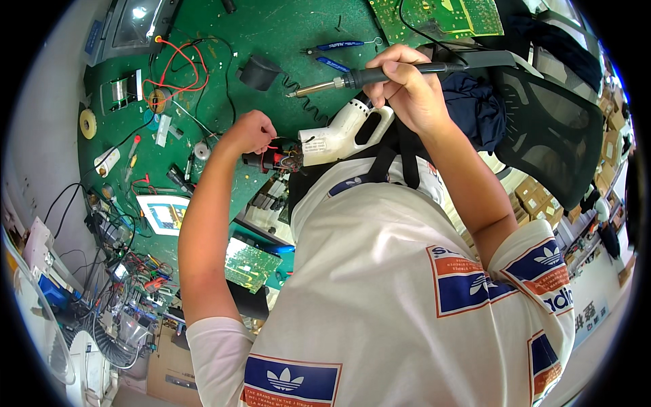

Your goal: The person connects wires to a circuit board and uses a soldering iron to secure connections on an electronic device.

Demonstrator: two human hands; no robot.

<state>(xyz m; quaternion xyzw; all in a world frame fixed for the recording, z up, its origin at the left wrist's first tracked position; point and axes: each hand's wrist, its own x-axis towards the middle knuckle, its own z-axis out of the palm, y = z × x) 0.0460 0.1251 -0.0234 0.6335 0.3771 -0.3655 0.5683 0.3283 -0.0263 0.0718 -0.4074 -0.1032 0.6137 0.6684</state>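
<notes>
My right hand [410,88] grips a soldering iron [359,79] by its dark handle, the metal tip pointing left above the bench. Below that tip lies a white handheld appliance [332,141] with a loop handle, shaped like a hair dryer, at the bench's near edge. Its left end is uncovered, showing a red and black part [268,160] with bare wiring. My left hand [252,133] is closed in a pinch just above this end, with a red wire [272,147] at its fingertips. The iron's tip stands apart from the wiring.
On the green bench [203,88] are a black cup-shaped piece [259,72], blue-handled pliers [339,45], red test leads [193,74], a solder spool [158,102] and a tape roll [88,124]. A circuit board [441,19] lies at the far right. A mesh chair [549,129] stands right.
</notes>
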